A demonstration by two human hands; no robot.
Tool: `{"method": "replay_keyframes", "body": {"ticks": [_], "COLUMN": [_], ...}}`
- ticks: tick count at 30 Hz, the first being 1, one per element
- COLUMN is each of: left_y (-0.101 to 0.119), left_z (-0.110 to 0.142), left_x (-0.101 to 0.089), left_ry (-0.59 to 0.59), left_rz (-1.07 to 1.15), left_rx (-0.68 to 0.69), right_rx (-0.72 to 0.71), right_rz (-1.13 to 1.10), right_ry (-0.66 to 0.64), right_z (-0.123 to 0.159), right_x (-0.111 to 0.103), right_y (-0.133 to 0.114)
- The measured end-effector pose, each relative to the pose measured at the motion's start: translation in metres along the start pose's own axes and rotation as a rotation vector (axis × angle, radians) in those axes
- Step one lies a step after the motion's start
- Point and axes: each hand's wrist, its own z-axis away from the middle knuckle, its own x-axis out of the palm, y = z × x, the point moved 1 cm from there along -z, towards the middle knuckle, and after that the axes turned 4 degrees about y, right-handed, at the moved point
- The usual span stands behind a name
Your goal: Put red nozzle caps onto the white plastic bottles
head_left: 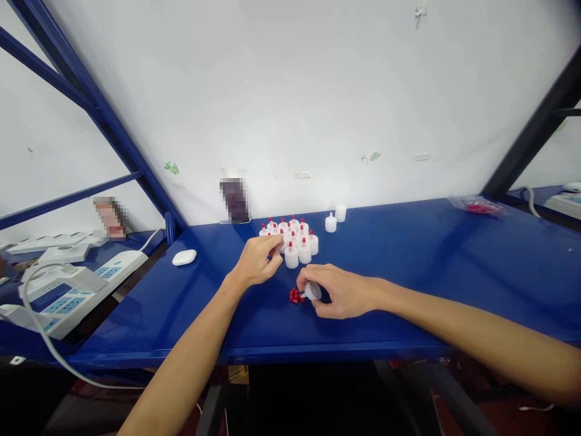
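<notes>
Presently, the heap of red caps [294, 296] serves as the reference point on the blue desk [408, 242]. The white nozzle piece [313, 291] is just right of the heap, tipped on its side, its nozzle aimed left at the caps and its hollow end turned away from them. The right hand [345, 292] has its grip narrowed around this piece, thumb below and fingers above. Whether the nozzle tip touches a cap, or already carries one, cannot be told at this size.

The left hand [259, 260] is beyond the heap and to its left, fingers curled, close beside the red-tipped white pieces [292, 245]. Its fingertips are partly hidden; whether that grip pinches anything cannot be told.

Farther beyond the heap, to its right, an untipped white piece [330, 224] stands upright, with a white cylinder [340, 212] just behind it.

Step in hand, by judgement: bringing nozzle and cap together, one piece at a time. The next move appears to call for lining the tip up squarely with a single cap and pressing it on, the right grip kept firm. Loose caps may roll, so steadying fingers at the heap would help.
</notes>
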Motion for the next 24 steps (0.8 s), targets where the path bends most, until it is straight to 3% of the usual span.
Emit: {"method": "replay_keyframes", "body": {"ticks": [10,24], "left_y": [0.0007,-0.0011], "left_z": [-0.0031,-0.0025], "left_x": [-0.0017,-0.0002], "left_ry": [-0.062,-0.075], "left_rz": [0.063,0.056], "left_rx": [0.005,-0.132], "right_rx": [-0.013,-0.083], "right_rz": [-0.003,0.004], "right_ry": [-0.040,-0.055], "right_z": [0.0006,0.0017], "right_x": [-0.0012,-0.0030], "right_y": [0.0002,0.0067]}}
